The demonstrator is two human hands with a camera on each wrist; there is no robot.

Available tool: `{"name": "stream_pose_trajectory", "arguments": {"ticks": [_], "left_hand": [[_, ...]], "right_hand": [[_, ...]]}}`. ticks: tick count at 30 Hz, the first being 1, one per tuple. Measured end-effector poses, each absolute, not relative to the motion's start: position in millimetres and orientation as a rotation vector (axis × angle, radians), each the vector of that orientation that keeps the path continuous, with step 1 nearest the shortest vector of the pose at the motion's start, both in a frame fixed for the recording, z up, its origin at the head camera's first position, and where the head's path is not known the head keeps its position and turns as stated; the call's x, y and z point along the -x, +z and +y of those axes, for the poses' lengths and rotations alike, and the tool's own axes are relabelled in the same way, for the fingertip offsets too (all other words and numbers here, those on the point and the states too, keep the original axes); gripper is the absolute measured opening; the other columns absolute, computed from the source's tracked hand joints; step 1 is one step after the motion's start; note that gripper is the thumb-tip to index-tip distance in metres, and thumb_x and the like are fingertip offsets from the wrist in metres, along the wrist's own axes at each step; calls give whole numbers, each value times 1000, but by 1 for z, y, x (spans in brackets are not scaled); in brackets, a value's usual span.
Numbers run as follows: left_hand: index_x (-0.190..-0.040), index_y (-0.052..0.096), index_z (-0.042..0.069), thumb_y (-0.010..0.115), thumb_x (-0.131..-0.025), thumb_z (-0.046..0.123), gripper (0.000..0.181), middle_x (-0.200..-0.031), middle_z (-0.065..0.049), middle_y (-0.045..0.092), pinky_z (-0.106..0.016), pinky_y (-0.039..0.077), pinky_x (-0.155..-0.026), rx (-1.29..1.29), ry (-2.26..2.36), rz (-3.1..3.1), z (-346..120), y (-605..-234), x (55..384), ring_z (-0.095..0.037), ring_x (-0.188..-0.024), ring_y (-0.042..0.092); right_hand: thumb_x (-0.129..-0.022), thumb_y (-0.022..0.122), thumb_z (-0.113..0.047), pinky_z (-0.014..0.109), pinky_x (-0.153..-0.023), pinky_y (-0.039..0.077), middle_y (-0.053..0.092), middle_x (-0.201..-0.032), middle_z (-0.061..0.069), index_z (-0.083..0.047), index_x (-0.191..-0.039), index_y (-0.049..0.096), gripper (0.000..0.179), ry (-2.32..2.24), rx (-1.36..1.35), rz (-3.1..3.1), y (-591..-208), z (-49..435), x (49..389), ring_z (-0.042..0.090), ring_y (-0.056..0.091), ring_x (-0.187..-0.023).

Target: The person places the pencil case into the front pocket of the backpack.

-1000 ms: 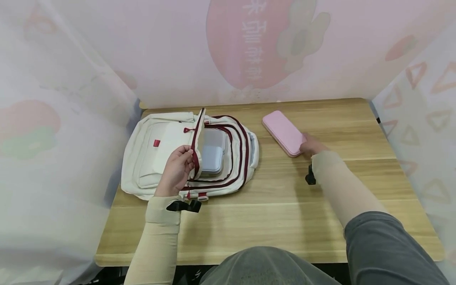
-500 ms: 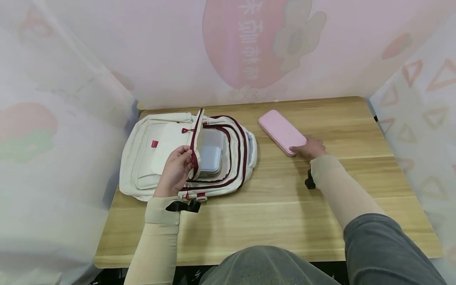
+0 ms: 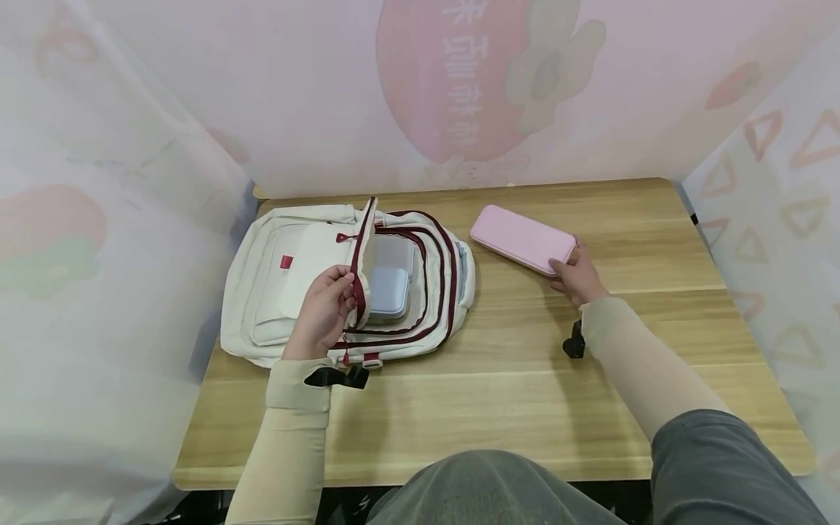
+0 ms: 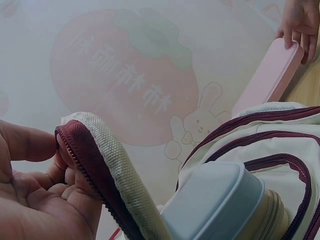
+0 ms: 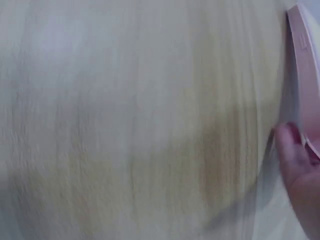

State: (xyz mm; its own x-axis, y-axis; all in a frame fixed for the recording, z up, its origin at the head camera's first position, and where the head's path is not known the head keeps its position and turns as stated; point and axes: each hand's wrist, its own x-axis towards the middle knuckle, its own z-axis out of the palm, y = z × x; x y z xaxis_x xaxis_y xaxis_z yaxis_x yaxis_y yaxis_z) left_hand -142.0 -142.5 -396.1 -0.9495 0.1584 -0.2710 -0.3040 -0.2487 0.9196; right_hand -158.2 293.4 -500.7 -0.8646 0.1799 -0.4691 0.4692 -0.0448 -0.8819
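A white backpack with dark red zips lies on the left side of the table. My left hand pinches the dark red zip edge of its front flap and holds that flap up. In the opened pocket sits a light blue box, with a pale box beside it. To the right, my right hand grips the near right end of a pink oblong case, thumb on one side and fingers on the other. Only part of the case enters the right wrist view.
The wooden table has its back edge against a printed curtain. More curtain hangs along the right side. A red zip pull sticks out from the flap.
My right hand has closed round the pink case's end and turned the case to lie more crosswise, its far end swinging left. The left hand keeps its hold on the flap.
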Motion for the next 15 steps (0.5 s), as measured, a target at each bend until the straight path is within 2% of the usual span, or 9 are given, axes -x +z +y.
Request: {"name": "stream_pose_trajectory", "arguments": {"ticks": [5, 10, 14, 15], "left_hand": [[-100, 48, 3, 38, -110, 1, 14, -80, 1, 51, -20, 41, -62, 188, 2278, 1712, -142, -395, 142, -8, -68, 49], [-101, 49, 2, 39, -110, 1, 14, -81, 0, 53, -20, 43, -63, 177, 2271, 1715, -140, -394, 143, -8, -69, 51], [-101, 49, 2, 38, -110, 1, 14, -81, 0, 53, -20, 43, -63, 162, 2271, 1717, -141, -395, 143, -8, -69, 51], [-101, 48, 2, 38, -110, 0, 14, -81, 0, 53, -20, 43, -63, 164, 2274, 1715, -141, -395, 143, -9, -69, 51]], "right_hand": [[-110, 41, -6, 34, -97, 53, 3, -165, 25, -30, -165, -12, 80, -2193, -819, 1783, -489, 297, 158, 16, 56, -95], [-110, 40, -8, 28, -92, 55, 4, -168, 18, -30, -165, -8, 77, -2221, -899, 1746, -487, 306, 159, 12, 57, -93], [-110, 43, -11, 24, -86, 56, 8, -171, 12, -29, -167, 3, 71, -2274, -968, 1716, -485, 311, 160, 9, 56, -92], [-110, 43, -11, 24, -85, 56, 12, -170, 13, -28, -167, 6, 70, -2289, -976, 1710, -484, 312, 161, 9, 57, -90]]}}
